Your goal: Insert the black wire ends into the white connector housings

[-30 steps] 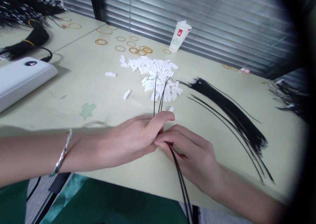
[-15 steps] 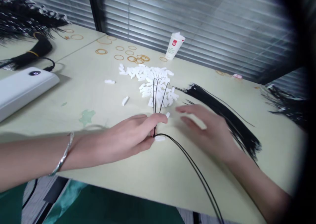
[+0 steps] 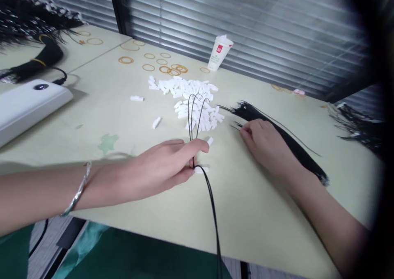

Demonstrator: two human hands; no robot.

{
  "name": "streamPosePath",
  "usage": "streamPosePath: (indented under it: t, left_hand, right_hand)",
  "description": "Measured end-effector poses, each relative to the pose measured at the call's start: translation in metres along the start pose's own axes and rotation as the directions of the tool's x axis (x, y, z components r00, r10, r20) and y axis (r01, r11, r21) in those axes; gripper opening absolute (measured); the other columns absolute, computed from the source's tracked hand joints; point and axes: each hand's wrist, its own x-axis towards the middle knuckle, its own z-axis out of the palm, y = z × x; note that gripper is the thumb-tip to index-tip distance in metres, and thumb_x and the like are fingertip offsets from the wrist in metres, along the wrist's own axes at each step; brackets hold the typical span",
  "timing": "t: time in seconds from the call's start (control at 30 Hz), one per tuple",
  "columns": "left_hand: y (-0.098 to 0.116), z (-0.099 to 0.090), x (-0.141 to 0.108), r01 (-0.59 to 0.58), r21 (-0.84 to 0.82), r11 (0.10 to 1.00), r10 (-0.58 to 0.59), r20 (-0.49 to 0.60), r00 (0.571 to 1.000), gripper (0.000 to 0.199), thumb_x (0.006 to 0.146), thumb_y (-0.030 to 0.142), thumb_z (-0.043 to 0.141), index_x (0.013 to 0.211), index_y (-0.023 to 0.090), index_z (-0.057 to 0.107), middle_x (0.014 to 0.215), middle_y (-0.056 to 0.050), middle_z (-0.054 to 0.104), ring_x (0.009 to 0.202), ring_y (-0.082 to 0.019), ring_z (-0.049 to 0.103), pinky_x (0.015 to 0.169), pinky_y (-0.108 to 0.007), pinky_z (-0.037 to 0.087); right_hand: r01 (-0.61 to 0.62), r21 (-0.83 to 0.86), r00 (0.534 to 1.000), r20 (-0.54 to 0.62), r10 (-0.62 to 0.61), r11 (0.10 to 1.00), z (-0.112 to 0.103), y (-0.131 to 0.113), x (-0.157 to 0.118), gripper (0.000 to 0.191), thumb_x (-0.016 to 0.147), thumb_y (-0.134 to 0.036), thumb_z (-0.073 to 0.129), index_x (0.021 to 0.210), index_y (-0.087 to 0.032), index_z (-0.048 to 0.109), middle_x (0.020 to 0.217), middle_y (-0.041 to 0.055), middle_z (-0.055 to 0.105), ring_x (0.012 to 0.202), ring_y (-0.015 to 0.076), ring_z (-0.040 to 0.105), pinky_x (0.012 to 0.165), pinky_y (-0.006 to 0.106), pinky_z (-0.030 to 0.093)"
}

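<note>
My left hand (image 3: 172,164) is closed on thin black cables (image 3: 213,205); their upper ends stand up in loops above the fingers and the rest hangs over the table's front edge. Small white pieces (image 3: 201,170) lie beside its fingertips. At the near side of a bundle of black strands (image 3: 286,141), my right hand (image 3: 261,141) has its fingers pinched together by a few loose strand ends. Whether it grips any strand is hidden. Beyond my left hand a pile of white pieces (image 3: 191,90) is spread on the table (image 3: 166,225).
Rubber bands (image 3: 126,60) and a white paper cup (image 3: 219,53) are near the window blinds. A white power bank (image 3: 27,106) with a cable lies at the left, with black bundles (image 3: 46,53) behind it. More black strands (image 3: 357,125) lie at the right.
My right hand has moved slightly up to the strand bundle and its fingers have closed. The cables below my left hand now hang more steeply; that hand has barely moved.
</note>
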Motion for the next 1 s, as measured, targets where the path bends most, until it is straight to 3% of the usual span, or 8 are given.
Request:
streamPosePath:
  t: [0.13,0.2,0.3,0.37,0.47,0.57,0.77,1.0]
  left_hand:
    - [0.002,-0.002,0.000,0.027,-0.002,1.000,-0.027,0.006,1.000,0.031,0.082,0.004,0.046,0.110,0.018,0.040,0.083,0.001,0.054,0.064,-0.008,0.048,0.057,-0.020,0.038]
    - [0.003,-0.003,0.000,0.042,0.009,0.999,-0.042,0.018,0.999,0.028,0.083,0.005,0.046,0.107,0.018,0.041,0.080,0.002,0.052,0.061,-0.008,0.046,0.055,-0.019,0.037]
    - [0.004,-0.004,0.000,0.043,0.019,0.999,-0.043,0.023,0.999,0.026,0.083,0.006,0.047,0.105,0.018,0.041,0.078,0.003,0.051,0.059,-0.007,0.044,0.055,-0.019,0.036]
    - [0.005,-0.004,0.000,0.035,0.009,0.999,-0.035,0.021,0.999,0.026,0.083,0.006,0.047,0.105,0.017,0.041,0.078,0.003,0.051,0.059,-0.007,0.044,0.055,-0.019,0.036]
    - [0.004,-0.003,0.000,0.032,0.013,0.999,-0.032,0.018,0.999,0.026,0.083,0.006,0.047,0.105,0.017,0.041,0.078,0.003,0.051,0.059,-0.007,0.044,0.056,-0.019,0.036]
    - [0.002,-0.001,0.001,0.044,0.042,0.998,-0.045,0.015,0.999,0.027,0.084,0.008,0.046,0.108,0.018,0.039,0.081,0.002,0.051,0.060,-0.007,0.044,0.057,-0.020,0.037]
    - [-0.001,0.004,0.001,-0.004,0.068,0.998,0.005,-0.018,1.000,0.031,0.083,0.007,0.046,0.111,0.017,0.037,0.078,0.001,0.050,0.060,-0.009,0.044,0.056,-0.020,0.037]
    - [-0.001,0.004,0.002,-0.055,0.079,0.995,0.060,-0.056,0.997,0.033,0.080,0.007,0.047,0.111,0.012,0.037,0.073,0.001,0.047,0.057,-0.009,0.042,0.055,-0.021,0.037]
  right_hand:
    - [-0.044,0.130,0.999,0.002,0.044,0.991,-0.013,-0.016,-0.008,0.017,0.092,-0.030,0.039,0.099,-0.021,0.052,0.073,0.0013,0.055,0.063,0.0144,0.050,0.060,0.031,0.040]
    - [-0.038,0.337,0.999,-0.019,0.048,0.941,-0.023,-0.026,-0.011,0.019,0.092,-0.029,0.039,0.101,-0.023,0.056,0.074,0.0003,0.056,0.064,0.0124,0.052,0.063,0.029,0.043]
    - [-0.048,0.784,0.996,-0.010,0.090,0.619,-0.035,-0.039,-0.014,0.018,0.089,-0.025,0.048,0.099,-0.024,0.063,0.088,0.0030,0.062,0.080,0.0149,0.057,0.073,0.030,0.046]
    - [-0.073,0.914,0.993,0.029,0.115,0.400,-0.036,-0.043,-0.014,0.022,0.081,-0.020,0.060,0.102,-0.027,0.064,0.097,0.0022,0.064,0.090,0.0160,0.058,0.080,0.030,0.047]
    - [-0.090,0.953,0.987,0.048,0.151,0.288,-0.024,-0.047,-0.016,0.017,0.078,-0.019,0.065,0.091,-0.029,0.066,0.086,-0.0017,0.065,0.083,0.0121,0.059,0.080,0.027,0.047]
    - [-0.113,0.961,0.984,0.074,0.159,0.254,-0.009,-0.059,-0.020,0.010,0.084,-0.025,0.058,0.084,-0.028,0.068,0.076,-0.0022,0.063,0.070,0.0096,0.056,0.071,0.025,0.048]
    - [-0.097,0.923,0.994,0.106,-0.005,0.373,-0.005,-0.098,-0.034,0.014,0.084,-0.020,0.058,0.085,-0.026,0.071,0.089,0.0009,0.065,0.075,0.0108,0.060,0.067,0.024,0.052]
    - [-0.069,0.911,0.997,0.056,0.044,0.406,-0.008,-0.111,-0.040,0.017,0.082,-0.014,0.059,0.090,-0.025,0.069,0.084,-0.0002,0.068,0.073,0.0103,0.064,0.068,0.021,0.056]
